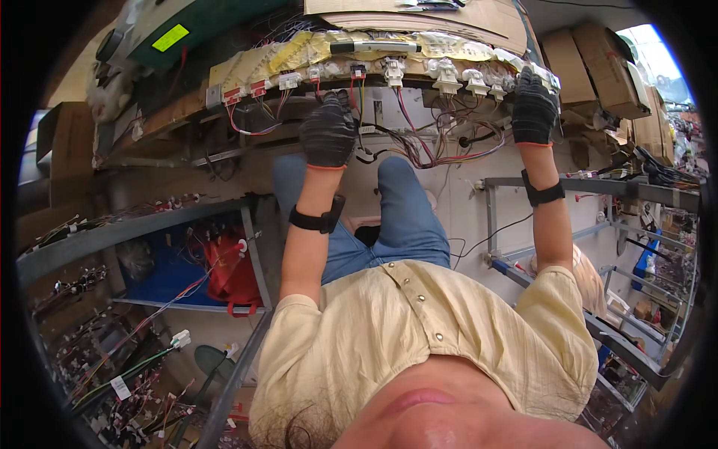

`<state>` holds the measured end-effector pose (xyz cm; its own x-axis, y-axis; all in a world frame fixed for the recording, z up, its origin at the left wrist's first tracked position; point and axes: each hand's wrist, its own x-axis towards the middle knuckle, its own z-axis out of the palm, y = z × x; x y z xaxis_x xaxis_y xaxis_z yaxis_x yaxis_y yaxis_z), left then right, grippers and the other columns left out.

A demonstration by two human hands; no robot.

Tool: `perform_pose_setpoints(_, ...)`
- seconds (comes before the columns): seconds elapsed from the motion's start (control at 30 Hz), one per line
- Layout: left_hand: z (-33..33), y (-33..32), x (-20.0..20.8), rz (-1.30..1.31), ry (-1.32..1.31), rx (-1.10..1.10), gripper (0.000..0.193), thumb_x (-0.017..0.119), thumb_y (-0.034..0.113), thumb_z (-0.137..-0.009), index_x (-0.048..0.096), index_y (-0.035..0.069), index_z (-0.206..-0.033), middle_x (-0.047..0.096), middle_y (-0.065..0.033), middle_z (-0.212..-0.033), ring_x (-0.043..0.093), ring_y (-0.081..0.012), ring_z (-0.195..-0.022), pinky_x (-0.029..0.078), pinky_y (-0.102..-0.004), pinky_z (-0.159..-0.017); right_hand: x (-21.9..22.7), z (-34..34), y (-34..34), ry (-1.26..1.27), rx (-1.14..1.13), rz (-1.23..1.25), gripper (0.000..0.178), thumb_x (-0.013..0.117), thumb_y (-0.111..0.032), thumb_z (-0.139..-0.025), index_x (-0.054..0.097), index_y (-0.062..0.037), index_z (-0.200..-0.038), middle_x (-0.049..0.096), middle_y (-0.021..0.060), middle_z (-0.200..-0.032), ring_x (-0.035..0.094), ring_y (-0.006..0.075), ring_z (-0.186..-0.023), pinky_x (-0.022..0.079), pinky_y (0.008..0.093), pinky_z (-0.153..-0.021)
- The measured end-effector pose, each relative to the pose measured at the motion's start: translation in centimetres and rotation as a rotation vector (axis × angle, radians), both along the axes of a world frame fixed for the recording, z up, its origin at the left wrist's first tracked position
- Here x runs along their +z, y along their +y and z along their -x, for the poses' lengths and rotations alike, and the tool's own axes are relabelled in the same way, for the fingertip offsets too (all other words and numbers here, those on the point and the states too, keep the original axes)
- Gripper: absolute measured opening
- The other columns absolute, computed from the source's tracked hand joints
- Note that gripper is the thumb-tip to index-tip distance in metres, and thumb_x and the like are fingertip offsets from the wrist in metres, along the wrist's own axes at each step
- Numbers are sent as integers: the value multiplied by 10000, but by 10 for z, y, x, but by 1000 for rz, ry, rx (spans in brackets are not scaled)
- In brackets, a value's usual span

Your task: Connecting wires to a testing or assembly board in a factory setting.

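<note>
Both hands wear black gloves with orange cuffs and reach the front edge of a connector board. My left hand is closed just below the board, between a red connector and a dark connector with coloured wires. Its fingertips are hidden behind the glove. At the board's right end, my right hand has its fingers bent together beside the white connectors; what they pinch, if anything, is hidden. A wire harness hangs in a loop between the hands, joined to plugs along the board.
A green box with a lit display stands behind the board, left of flat cardboard. A marker pen lies on the board. Metal frames flank me. A red bag sits in the left one. Cartons are stacked at right.
</note>
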<state>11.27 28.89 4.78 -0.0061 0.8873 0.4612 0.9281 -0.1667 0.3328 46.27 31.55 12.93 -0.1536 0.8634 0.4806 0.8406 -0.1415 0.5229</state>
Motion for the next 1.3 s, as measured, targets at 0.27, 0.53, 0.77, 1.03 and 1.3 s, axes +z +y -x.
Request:
perform_pose_setpoints(0.27, -7, 1, 17, -60, -60, 48, 217, 490, 219, -883, 575, 54, -772, 574, -165, -606, 586, -341, -566, 467, -446, -537, -8, -14, 4, -75, 46, -65, 246, 524, -133, -830, 602, -67, -1054, 645, 103, -904, 645, 262, -737, 506, 429, -651)
perform_pose_setpoints(0.53, -6, 8, 27, -15, -166, 0, 218, 504, 191, -880, 629, 13, -886, 633, -190, -817, 597, -378, -732, 477, -468, -669, -3, -3, 0, 0, -77, 50, 336, 489, -77, -843, 560, -56, -1172, 636, 135, -968, 638, 287, -838, 516, 397, -738)
perform_pose_setpoints(0.77, -10, 18, 16, -155, -211, -37, 230, 488, 210, -884, 583, 33, -771, 592, -195, -700, 575, -378, -642, 466, -470, -608, -5, -8, 5, 9, -30, -2, 268, 560, -152, -813, 598, -70, -1066, 643, 103, -915, 643, 263, -774, 504, 443, -698)
perform_pose_setpoints(1.03, 5, 22, -12, -255, -65, -66, 184, 479, 150, -885, 605, 21, -921, 611, -190, -754, 591, -351, -737, 470, -435, -688, 0, 3, -3, 94, 37, 16, 353, 599, -173, -777, 585, -55, -1110, 633, 120, -974, 628, 276, -827, 491, 433, -745)
perform_pose_setpoints(1.3, -1, -55, -5, 286, -256, 142, 391, 558, 286, -876, 563, -18, -1122, 605, -237, -732, 578, -414, -634, 457, -499, -591, -15, -15, 1, 148, 44, -8, 385, 518, -49, -809, 565, -29, -1190, 632, 148, -1011, 629, 303, -849, 503, 406, -766)
